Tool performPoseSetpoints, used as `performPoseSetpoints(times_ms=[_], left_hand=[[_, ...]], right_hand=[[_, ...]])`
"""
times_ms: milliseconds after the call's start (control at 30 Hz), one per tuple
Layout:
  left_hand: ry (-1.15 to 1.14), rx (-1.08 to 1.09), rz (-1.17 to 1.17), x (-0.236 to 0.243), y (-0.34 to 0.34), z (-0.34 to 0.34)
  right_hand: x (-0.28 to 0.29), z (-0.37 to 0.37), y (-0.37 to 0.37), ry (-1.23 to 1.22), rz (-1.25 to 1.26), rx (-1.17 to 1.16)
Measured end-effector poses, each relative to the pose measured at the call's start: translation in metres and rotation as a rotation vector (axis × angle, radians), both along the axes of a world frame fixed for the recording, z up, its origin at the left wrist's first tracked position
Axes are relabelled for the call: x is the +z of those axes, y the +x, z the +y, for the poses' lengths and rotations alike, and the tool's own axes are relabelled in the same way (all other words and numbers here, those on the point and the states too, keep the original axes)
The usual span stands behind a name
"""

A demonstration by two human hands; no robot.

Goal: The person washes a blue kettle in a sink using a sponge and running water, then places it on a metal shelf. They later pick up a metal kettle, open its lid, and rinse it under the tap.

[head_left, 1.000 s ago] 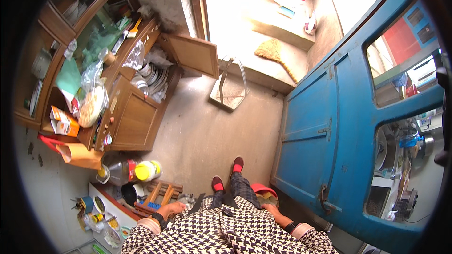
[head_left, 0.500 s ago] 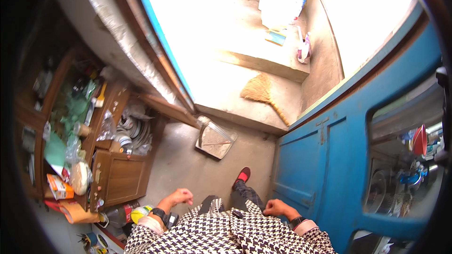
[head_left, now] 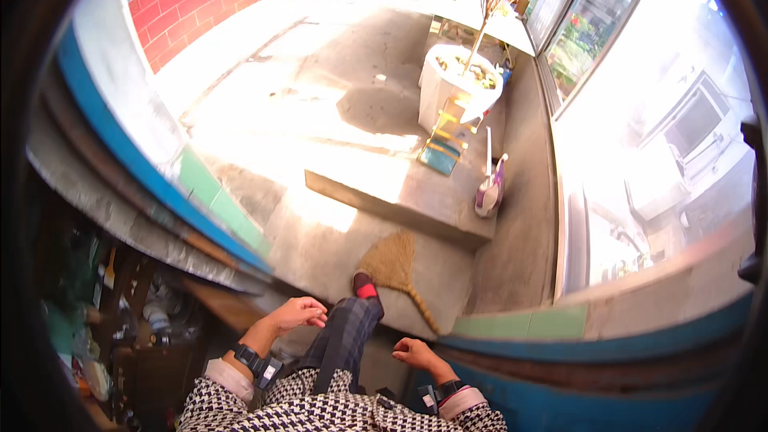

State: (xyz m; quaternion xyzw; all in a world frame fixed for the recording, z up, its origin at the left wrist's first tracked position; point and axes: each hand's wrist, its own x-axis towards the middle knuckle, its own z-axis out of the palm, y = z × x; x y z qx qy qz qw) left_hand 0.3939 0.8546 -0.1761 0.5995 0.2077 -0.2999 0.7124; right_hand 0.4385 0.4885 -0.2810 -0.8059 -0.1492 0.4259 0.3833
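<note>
My left hand (head_left: 298, 314) hangs empty in the air above my raised leg, fingers loosely bent and apart. My right hand (head_left: 412, 352) is also in the air, beside that leg, fingers curled closed with nothing visible in them. My maroon-and-red shoe (head_left: 366, 286) is up on the concrete doorway step, against or beside a straw broom (head_left: 388, 260), whose handle (head_left: 424, 312) points back toward the blue door at lower right.
A higher concrete step (head_left: 392, 208) leads into a sunlit yard with a red brick wall (head_left: 200, 4). On its right stand a white planter (head_left: 436, 88), a yellow-framed object (head_left: 440, 152) and a purple-and-white object (head_left: 490, 196). The wooden cabinet (head_left: 128, 368) is at lower left, the blue door (head_left: 584, 400) at lower right.
I have moved forward into the doorway: more yard shows, the cabinet and dustpan have dropped down or out of sight, and my foot has gone up onto the step by the broom.
</note>
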Motion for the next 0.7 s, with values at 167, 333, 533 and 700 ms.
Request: performPoseSetpoints(times_ms=[167, 333, 533, 700], left_hand=[[0.039, 0.077, 0.050, 0.051, 0.149, 0.049], [-0.054, 0.118, -0.089, 0.125, 0.277, 0.106], [0.084, 0.010, -0.201, 0.179, 0.405, 0.129], [0.117, 0.009, -0.174, 0.148, 0.500, 0.191]], right_hand=[[0.036, 0.031, 0.165, -0.188, 0.290, -0.027], [0.123, 0.049, 0.275, -0.326, 0.286, 0.151], [0.215, 0.142, 0.421, -0.324, 0.257, 0.174], [0.233, 0.249, 0.551, -0.207, 0.138, 0.186]])
